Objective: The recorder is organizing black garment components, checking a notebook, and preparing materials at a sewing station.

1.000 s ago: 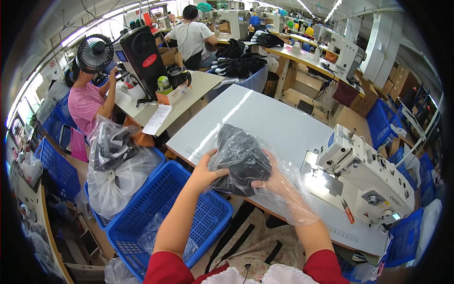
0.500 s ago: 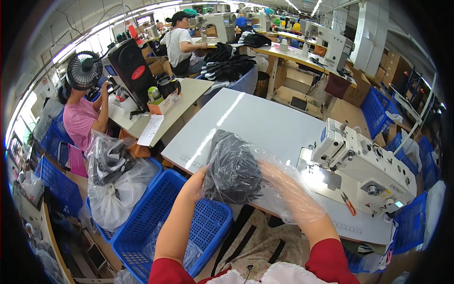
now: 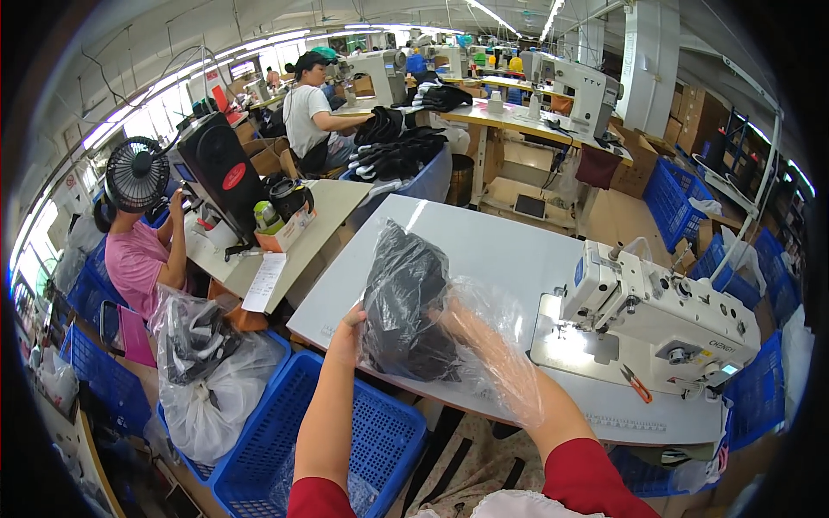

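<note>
Dark lettering (image 3: 724,346) marks the sewing machine (image 3: 661,304) near the held bag (image 3: 402,302).

The counter (image 3: 509,255) has a smooth, pale grey top. A white industrial sewing machine (image 3: 669,319) stands toward its right end, lamplight bright on the metal plate (image 3: 600,347). Orange-handled scissors (image 3: 638,386) lie just beside, near a ruler scale (image 3: 626,424) along the front edge.

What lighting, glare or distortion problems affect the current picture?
Head view: a bright spot washes out detail near the needle of the nearest sewing machine; head view: the clear plastic bag shows glints and veils the right hand; head view: fisheye distortion bends the worktable edge, and the corners go black.
</note>
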The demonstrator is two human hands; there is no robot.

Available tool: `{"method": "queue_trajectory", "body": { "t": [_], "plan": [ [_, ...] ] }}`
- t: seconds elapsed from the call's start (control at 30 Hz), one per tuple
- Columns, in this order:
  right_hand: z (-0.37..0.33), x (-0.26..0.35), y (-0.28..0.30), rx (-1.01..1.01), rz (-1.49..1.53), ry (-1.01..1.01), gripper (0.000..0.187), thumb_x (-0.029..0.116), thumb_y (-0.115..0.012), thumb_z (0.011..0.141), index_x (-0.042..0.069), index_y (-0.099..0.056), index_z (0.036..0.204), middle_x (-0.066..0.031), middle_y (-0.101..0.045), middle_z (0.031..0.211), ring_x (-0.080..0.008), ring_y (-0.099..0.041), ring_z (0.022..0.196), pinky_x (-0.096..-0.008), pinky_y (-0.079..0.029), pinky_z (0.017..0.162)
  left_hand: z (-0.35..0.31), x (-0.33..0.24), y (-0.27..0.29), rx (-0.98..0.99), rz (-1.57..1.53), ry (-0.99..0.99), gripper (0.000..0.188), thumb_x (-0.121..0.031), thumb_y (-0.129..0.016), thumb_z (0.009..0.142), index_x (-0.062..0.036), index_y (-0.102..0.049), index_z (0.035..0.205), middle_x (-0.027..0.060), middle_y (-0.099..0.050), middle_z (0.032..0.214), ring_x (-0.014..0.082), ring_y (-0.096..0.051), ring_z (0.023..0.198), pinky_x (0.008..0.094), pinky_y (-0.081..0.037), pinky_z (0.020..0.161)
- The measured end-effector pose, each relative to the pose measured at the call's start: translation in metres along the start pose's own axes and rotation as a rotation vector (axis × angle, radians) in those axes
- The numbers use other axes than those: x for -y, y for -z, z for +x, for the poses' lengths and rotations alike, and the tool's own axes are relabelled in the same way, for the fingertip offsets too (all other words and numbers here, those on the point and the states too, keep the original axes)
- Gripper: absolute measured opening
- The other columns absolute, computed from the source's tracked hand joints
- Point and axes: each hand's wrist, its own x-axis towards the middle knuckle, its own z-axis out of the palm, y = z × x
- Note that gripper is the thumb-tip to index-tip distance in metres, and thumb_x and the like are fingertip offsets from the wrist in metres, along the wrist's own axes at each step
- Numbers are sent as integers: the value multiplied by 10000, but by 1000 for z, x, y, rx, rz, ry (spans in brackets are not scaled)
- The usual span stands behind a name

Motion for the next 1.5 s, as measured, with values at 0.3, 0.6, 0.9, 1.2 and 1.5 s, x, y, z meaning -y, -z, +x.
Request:
{"method": "queue_trajectory", "body": {
  "t": [0.3,0.6,0.9,1.2,1.5],
  "plan": [
    [24,-15,-14,-190,267,253,778,233,-745,693,-31,-375,1324,-209,-601,1132,-311,-583,1068,-379,-446,924,22,9,19,52,-152,95,615,-221,-508,712,3,-476,1284,127,-590,1186,249,-589,1050,373,-482,908],
    [19,-9,-11,-372,417,233,795,238,-723,711,-30,-341,1354,-230,-540,1230,-326,-547,1120,-380,-429,950,45,18,-10,-306,45,-180,411,9,-487,755,-2,-535,1163,125,-619,1073,225,-611,965,334,-509,845],
    [40,-19,-7,-80,396,102,861,301,-761,758,-34,-280,1388,-258,-534,1207,-314,-515,1154,-393,-431,953,55,28,0,-269,118,-159,332,38,-508,780,-32,-533,1104,92,-614,1005,196,-613,896,317,-518,782],
    [32,-6,19,49,222,-73,490,333,-680,773,-50,-625,1072,-199,-655,1026,-295,-593,1026,-379,-454,873,64,25,16,-198,-271,22,383,-211,-494,932,-10,-493,1258,140,-597,1175,271,-599,1034,415,-502,881],
    [67,-67,6,-91,272,184,629,291,-722,735,-4,-498,1244,-163,-607,1119,-251,-584,1003,-358,-454,884,84,0,69,-440,-352,-174,327,-297,-471,965,-40,-577,1138,113,-623,1080,265,-605,929,402,-501,815]
  ]
}}
